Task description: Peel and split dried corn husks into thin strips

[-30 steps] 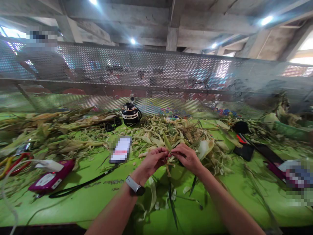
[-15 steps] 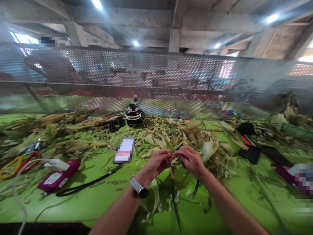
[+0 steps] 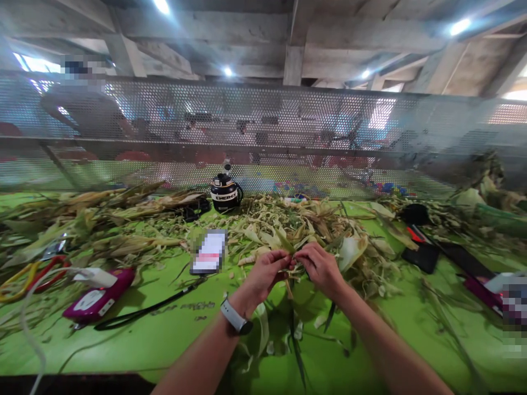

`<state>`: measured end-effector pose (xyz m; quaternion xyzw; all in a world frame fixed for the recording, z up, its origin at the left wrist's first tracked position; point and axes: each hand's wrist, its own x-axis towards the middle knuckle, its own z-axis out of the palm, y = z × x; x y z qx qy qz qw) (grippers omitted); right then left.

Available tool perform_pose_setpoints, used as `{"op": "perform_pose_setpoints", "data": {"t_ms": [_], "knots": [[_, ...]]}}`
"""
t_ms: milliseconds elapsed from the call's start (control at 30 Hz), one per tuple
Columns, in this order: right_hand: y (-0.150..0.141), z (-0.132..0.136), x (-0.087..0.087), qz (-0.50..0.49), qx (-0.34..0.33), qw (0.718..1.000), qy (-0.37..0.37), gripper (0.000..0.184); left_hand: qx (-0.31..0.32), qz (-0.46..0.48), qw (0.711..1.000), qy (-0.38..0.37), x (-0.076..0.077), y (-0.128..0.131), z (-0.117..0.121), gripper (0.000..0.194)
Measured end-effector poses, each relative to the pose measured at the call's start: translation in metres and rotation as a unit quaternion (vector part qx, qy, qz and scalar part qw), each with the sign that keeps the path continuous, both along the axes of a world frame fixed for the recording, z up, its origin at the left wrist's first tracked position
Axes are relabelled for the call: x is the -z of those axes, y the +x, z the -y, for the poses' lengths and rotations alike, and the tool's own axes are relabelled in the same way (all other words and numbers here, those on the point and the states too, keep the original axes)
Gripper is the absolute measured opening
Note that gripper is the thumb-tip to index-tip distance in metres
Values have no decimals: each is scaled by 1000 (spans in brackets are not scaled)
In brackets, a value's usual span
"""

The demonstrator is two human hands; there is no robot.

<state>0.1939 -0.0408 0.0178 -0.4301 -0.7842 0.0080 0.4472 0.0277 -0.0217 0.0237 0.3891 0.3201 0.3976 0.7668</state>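
Note:
My left hand [image 3: 267, 271] and my right hand [image 3: 320, 267] meet over the green table [image 3: 164, 340], fingertips almost touching. Both are closed in a pinch on a small piece of corn husk, mostly hidden by the fingers. A pale green husk blade [image 3: 284, 240] rises just behind the fingertips. Below them hang or lie dark green strips [image 3: 297, 351]; I cannot tell whether they join the held piece. Loose curled husk scraps [image 3: 262, 329] lie under my wrists. A large heap of dry corn husks [image 3: 304, 219] spreads just beyond both hands.
Left of my hands lie a phone [image 3: 209, 251], a black strap [image 3: 148, 307], a purple power strip [image 3: 99, 296] and scissors [image 3: 37, 277]. A black jug [image 3: 224, 193] stands at the back before a perforated metal screen [image 3: 263, 126]. On the right is a dark flat case [image 3: 420, 257].
Both hands stay at nearly the same spot, still pinching. My left wrist has turned slightly, and the fingertips have shifted a little.

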Motion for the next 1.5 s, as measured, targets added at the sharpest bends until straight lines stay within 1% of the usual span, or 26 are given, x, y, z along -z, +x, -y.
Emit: {"op": "perform_pose_setpoints", "data": {"t_ms": [67, 167, 333, 433, 533, 700, 800, 933, 1033, 1133, 1233, 1300, 1400, 1500], "knots": [[-1, 1, 0, 8, 22, 1000, -15, 19, -17, -26, 999, 31, -1, 2, 2, 31], [-3, 1, 1, 6, 37, 999, -34, 16, -35, -57, 994, 82, -3, 5, 5, 32], [-7, 1, 3, -36, 49, 996, -61, 13, -42, -88, 984, 151, 0, 7, 3, 32], [-8, 0, 4, -80, 73, 988, -109, 11, -48, -108, 979, 167, 4, 7, 1, 29], [-7, -1, 2, -109, 77, 978, -159, 17, -40, -117, 977, 172, 3, 6, 1, 29], [-3, -1, 0, -51, 51, 982, -176, 21, -36, -105, 983, 146, 1, 4, 0, 32], [-3, -2, 1, -75, 27, 976, -204, 20, -45, -95, 985, 133, 2, 5, 0, 32], [-5, -3, 4, -128, 3, 961, -247, 22, -65, -68, 988, 125, 3, 6, 0, 31], [-5, -3, 4, -147, -10, 952, -268, 21, -62, -64, 987, 131, 3, 6, 0, 28], [-5, -3, 3, -137, -25, 954, -266, 19, -59, -57, 988, 127, 3, 6, 1, 27], [-5, -2, 2, -112, -25, 963, -245, 17, -47, -45, 993, 98, 2, 5, 2, 27], [-4, -1, 0, -97, -26, 966, -238, 15, -34, -58, 994, 88, 0, 4, 3, 25], [-3, 0, -5, -82, -35, 965, -247, 15, -32, -93, 990, 100, 0, 1, 2, 24], [-2, 1, -9, -66, -33, 966, -248, 16, -30, -116, 985, 128, 1, 0, 0, 29]]}}
